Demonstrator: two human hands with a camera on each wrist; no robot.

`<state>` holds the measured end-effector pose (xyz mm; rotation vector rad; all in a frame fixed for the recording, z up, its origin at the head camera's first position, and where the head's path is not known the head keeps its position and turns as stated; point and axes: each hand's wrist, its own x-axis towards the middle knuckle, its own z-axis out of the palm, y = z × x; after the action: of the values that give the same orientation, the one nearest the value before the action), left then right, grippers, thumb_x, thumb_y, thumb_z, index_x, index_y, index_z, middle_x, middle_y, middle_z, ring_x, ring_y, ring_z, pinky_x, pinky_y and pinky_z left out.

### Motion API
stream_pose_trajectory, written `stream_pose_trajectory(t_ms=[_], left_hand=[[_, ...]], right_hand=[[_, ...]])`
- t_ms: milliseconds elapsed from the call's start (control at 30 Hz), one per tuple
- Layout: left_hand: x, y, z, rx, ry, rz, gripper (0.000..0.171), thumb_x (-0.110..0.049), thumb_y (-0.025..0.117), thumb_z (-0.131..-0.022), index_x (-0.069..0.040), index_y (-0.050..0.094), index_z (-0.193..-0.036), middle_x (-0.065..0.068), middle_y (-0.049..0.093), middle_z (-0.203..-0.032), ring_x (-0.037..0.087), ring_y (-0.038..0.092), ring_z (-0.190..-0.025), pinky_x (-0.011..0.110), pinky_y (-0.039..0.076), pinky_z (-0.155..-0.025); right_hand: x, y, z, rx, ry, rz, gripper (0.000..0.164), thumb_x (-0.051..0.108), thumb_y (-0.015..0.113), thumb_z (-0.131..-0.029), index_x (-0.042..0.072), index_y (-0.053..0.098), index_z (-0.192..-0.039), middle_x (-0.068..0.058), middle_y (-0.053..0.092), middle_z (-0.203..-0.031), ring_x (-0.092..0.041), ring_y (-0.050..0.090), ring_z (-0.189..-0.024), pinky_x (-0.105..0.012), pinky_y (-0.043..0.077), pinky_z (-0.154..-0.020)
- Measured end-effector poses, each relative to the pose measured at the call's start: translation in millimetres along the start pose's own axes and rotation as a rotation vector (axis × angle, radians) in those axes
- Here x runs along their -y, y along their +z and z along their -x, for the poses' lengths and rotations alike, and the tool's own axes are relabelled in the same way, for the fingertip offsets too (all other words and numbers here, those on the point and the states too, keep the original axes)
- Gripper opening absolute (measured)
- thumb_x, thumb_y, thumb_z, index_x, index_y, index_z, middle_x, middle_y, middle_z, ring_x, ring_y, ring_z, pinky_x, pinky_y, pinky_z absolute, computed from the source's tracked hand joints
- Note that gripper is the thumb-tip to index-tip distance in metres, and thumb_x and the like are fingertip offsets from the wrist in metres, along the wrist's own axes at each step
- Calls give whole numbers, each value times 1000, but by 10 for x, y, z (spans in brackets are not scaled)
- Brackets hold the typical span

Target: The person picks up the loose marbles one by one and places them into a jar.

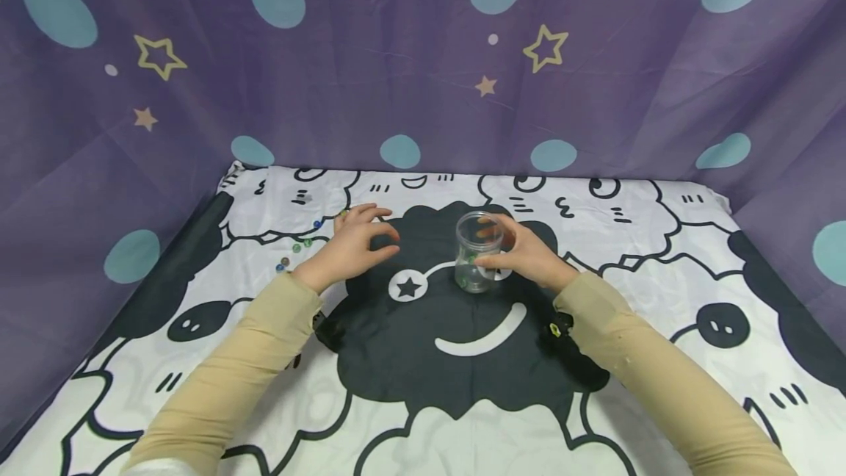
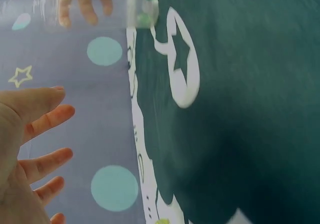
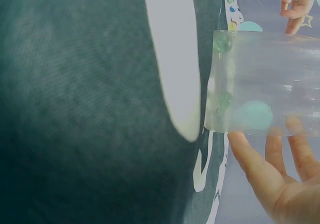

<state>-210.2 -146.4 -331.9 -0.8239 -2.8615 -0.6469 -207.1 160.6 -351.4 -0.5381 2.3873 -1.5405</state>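
A clear plastic jar [image 1: 473,281] stands upright on the dark cloud print, with a few green marbles [image 3: 223,43] at its bottom. My right hand [image 1: 525,255] holds the jar from its right side, thumb in front and fingers behind. To the left of the jar, my left hand [image 1: 353,244] is held over the cloth, its fingers spread and slightly bent, with nothing in them. Several loose marbles lie near that hand, among them a blue marble [image 1: 317,224] and a green marble [image 1: 308,242]. The left wrist view shows the left hand's fingers apart from the jar [image 2: 95,8].
A white cloth [image 1: 423,446] with black cartoon cloud faces covers the table. Purple curtains [image 1: 396,57] with stars and blue ovals hang behind and at both sides. A small dark object with a yellow mark [image 1: 555,330] shows beside the right cuff.
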Motion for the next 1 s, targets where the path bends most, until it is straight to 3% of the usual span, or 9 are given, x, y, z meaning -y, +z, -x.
stream_pose_trajectory(t_ms=[400,1000], left_hand=[[216,-188,37,1,-60,-38,20,-24,67,-88,-10,70,-103,19,45,-140,42,25,-136,63,15,-102],[549,-207,-113,100,-169,-108,27,-15,64,-89,-10,65,-116,23,41,-143,43,24,-135,63,18,-96]], right_hand=[[3,-5,-4,11,8,-11,71,21,75,-81,16,39,-141,-15,49,-134,-30,52,-111,-41,51,-85],[1,7,0,2,11,-15,71,21,75,-81,16,39,-142,-15,50,-134,-30,53,-112,-41,50,-86]])
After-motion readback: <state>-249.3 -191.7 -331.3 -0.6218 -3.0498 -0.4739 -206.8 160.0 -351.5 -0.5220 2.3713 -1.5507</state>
